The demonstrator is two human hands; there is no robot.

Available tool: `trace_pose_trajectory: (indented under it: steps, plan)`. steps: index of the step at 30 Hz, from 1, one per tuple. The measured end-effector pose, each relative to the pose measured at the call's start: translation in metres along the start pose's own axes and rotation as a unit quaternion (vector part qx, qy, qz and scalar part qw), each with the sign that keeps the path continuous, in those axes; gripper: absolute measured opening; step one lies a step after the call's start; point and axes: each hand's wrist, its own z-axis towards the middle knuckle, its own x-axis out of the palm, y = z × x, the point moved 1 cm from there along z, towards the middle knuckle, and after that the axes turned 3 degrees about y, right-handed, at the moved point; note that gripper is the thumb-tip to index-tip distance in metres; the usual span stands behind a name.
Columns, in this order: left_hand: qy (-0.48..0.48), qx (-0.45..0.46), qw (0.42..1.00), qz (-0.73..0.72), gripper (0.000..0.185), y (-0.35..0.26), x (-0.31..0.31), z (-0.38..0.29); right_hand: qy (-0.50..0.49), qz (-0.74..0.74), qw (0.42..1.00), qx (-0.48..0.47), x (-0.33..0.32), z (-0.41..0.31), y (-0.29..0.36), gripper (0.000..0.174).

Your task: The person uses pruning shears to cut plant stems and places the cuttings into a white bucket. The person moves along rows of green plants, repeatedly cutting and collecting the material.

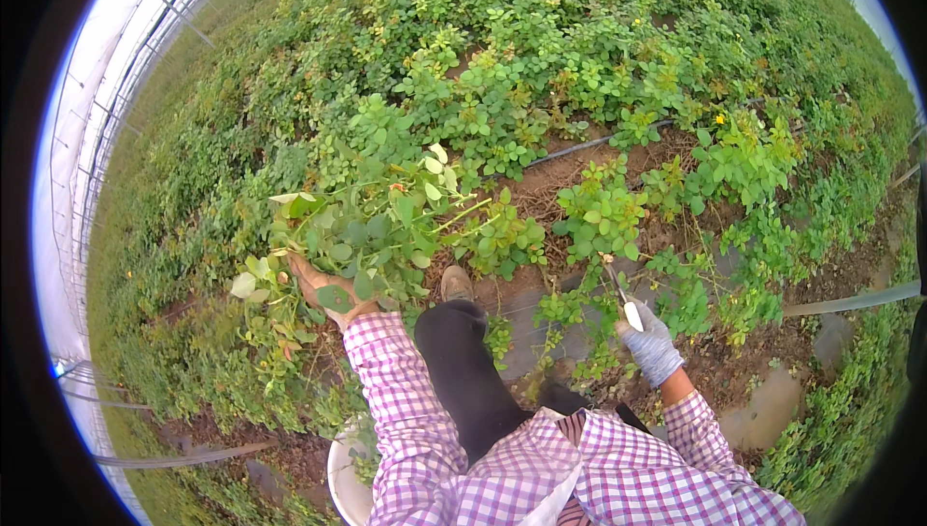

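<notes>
A bunch of cut leafy stems (362,225), which look like rose cuttings, lies across my left hand (326,290). Leaves cover most of its fingers, and the stem ends point to the right. My right hand (648,337), in a grey glove, is closed on pruning shears (631,314) with a white handle. The dark blades point up and away from me, near the base of a small leafy bush (601,214). Whether the blades touch a stem cannot be told.
A white bucket (347,475) stands at my lower left. A black irrigation hose (572,151) runs over the soil ahead. Dense bushes fill the ground beyond, and dark ground sheeting (523,323) lies near my boot (456,285). A pale strap (854,301) crosses at the right.
</notes>
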Motion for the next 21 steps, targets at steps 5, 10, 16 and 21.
trace_pose_trajectory:
  steps: [5,10,16,21]
  plan:
    - [0.183,-0.192,0.893,-0.362,0.069,-0.107,0.054,-0.018,0.085,-0.067,0.991,-0.085,0.075,0.049,0.055,0.067]
    - [0.543,-0.183,0.817,0.064,0.058,-0.155,0.122,-0.04,0.144,-0.062,0.984,-0.081,0.118,0.11,0.076,0.07]
    - [0.305,-0.223,0.804,-0.46,0.071,-0.159,0.153,-0.053,0.12,-0.187,0.973,-0.054,0.167,0.171,0.098,0.074]
    - [0.344,-0.206,0.878,-0.261,0.077,-0.21,0.142,-0.016,0.106,-0.248,0.96,-0.072,0.17,0.213,0.111,0.073]
